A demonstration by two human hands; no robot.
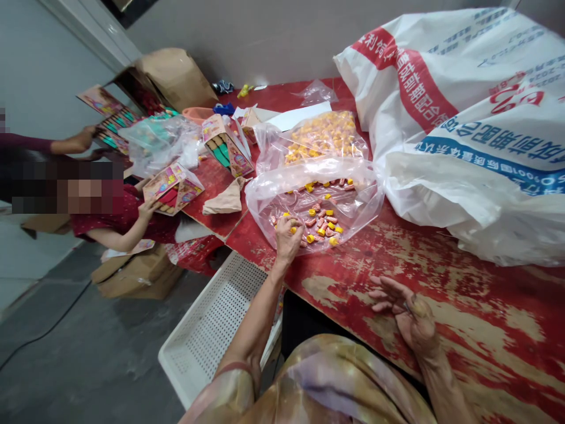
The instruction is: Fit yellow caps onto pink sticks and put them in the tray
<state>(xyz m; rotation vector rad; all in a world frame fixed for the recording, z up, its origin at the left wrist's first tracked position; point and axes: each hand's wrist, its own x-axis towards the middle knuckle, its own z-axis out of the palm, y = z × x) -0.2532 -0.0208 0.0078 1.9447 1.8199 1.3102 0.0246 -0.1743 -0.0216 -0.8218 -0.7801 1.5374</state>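
My left hand (pixel 288 238) is at the near left edge of an open clear plastic bag (pixel 357 218), its fingers curled together over the small pieces; what they hold is too small to make out. Pink pieces (pixel 321 222) and yellow caps (pixel 333 241) lie scattered inside the bag. Behind it sits another clear bag full of yellow-orange pieces (pixel 326 135). My right hand (pixel 408 315) hovers or rests at the table's near edge, palm turned up, fingers spread, with nothing visible in it.
A large white printed sack (pixel 441 118) covers the right back of the red worn table (pixel 498 294). Below the left edge stands a white perforated crate (pixel 207 330). Two people at the left handle printed boxes (pixel 172 188). Another box (pixel 227 147) and a cloth (pixel 225 199) lie between.
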